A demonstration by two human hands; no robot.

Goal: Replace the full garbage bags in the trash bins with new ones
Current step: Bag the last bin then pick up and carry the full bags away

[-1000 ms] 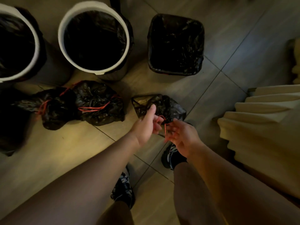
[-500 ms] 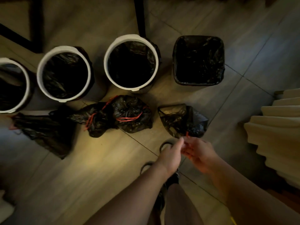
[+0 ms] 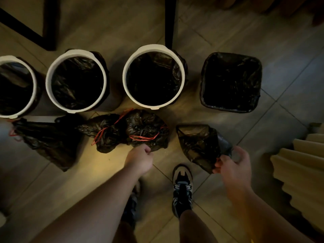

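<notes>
Right hand [image 3: 233,165] pinching the near corner of the loose black bag [image 3: 196,144] in front of the square bin [image 3: 203,88], left hand [image 3: 140,159] curled against the tied bag [image 3: 145,130] left of that bin, grip unclear, farthest round bin [image 3: 34,85] cut off.

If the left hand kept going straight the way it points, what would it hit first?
Most likely the tied black garbage bag with the red drawstring, lying right ahead of the left hand; its knuckles look almost at the bag's edge, though depth is unclear. A white-rimmed bin stands beyond.
</notes>
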